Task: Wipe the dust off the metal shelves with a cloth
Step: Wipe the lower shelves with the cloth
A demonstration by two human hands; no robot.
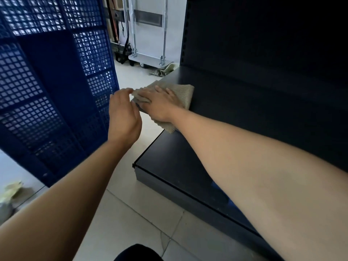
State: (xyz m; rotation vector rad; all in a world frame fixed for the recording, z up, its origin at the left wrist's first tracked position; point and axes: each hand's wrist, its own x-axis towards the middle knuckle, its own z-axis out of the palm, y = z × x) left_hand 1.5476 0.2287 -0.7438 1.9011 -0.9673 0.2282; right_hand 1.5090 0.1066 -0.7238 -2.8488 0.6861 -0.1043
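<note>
A beige ribbed cloth [185, 93] lies over the left end of a dark metal shelf [235, 102]. My right hand [160, 104] presses flat on the cloth, fingers spread toward the shelf's left edge. My left hand [123, 117] hovers just left of the shelf end, fingers apart, its fingertips close to the cloth's frayed corner; I cannot tell whether they touch it. A lower dark shelf [175, 166] juts out beneath, toward me. Part of the cloth hangs over the upper shelf's front edge.
A tall blue plastic lattice crate panel [52, 87] stands close on the left. A metal trolley [148, 53] and a rag on the floor [165, 69] sit behind. Pale tiled floor [141, 213] lies between; yellowish cloths [11, 193] lie at the lower left.
</note>
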